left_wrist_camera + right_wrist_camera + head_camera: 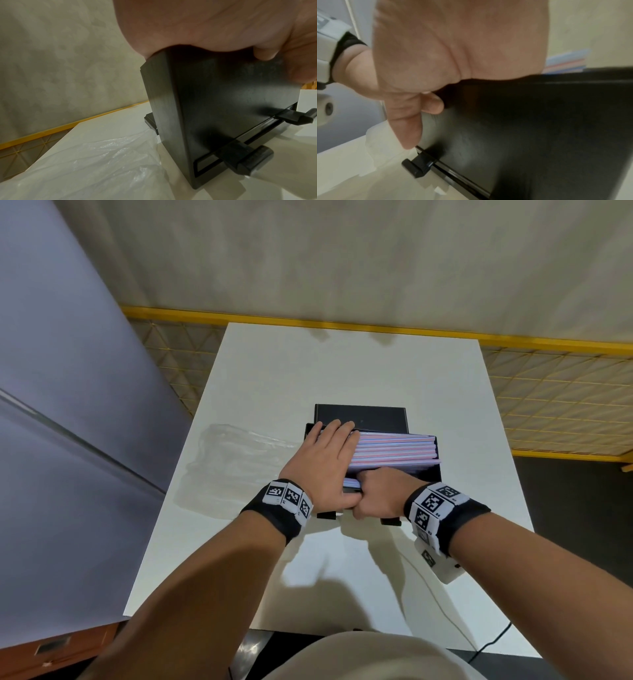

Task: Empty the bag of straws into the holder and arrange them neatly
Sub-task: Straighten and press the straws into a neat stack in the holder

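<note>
A black straw holder (360,415) stands mid-table with its lid tipped back. Pink and blue straws (394,450) lie lengthwise inside it. My left hand (325,460) lies flat over the straws' left ends, fingers straight, thumb at the front wall. My right hand (380,491) is curled over the holder's front wall, fingers tucked inside and hidden. The left wrist view shows my left palm (205,27) on the holder's (223,108) top corner. In the right wrist view, my right hand (453,47) has its thumb on the holder's (539,121) front face, with straws (566,63) showing above the rim.
The empty clear plastic bag (236,460) lies crumpled on the white table (342,364) just left of the holder, and shows again as the bag (85,169). A yellow mesh rail (548,412) runs behind and right of the table. A grey panel (68,405) stands on the left.
</note>
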The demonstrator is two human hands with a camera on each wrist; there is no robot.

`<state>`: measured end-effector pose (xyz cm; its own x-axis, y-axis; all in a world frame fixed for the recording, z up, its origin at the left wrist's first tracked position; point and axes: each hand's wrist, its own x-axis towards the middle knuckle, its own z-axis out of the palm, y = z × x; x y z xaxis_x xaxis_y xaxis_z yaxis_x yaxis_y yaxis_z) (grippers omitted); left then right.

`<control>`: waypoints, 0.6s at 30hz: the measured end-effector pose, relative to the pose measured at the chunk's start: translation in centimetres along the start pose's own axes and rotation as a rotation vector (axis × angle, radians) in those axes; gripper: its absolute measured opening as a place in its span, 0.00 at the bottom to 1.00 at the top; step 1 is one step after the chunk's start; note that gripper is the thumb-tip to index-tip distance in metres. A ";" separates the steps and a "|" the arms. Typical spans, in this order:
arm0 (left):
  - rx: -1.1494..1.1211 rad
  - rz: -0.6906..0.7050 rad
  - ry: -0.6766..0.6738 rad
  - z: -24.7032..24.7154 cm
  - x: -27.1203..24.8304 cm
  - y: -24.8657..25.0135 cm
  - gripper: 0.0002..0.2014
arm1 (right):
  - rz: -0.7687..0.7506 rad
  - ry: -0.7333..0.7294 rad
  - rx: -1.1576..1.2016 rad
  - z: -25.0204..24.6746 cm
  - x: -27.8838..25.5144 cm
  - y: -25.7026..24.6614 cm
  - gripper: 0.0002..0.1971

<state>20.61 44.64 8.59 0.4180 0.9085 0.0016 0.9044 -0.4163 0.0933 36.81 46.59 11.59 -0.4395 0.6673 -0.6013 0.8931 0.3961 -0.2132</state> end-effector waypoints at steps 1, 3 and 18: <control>0.000 0.000 0.005 0.0 0.0 0.0 0.53 | -0.003 -0.015 0.011 -0.1 0.1 0.1 0.21; -0.001 -0.002 0.011 0.0 0.0 0.0 0.53 | -0.009 -0.011 0.022 -0.1 0.3 0.3 0.21; -0.026 -0.007 0.054 0.1 0.0 -0.1 0.51 | -0.019 0.113 -0.049 0.4 0.1 0.2 0.23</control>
<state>20.56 44.62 8.46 0.4061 0.9122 0.0543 0.9044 -0.4097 0.1189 36.99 46.48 11.24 -0.4665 0.7255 -0.5060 0.8802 0.4373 -0.1843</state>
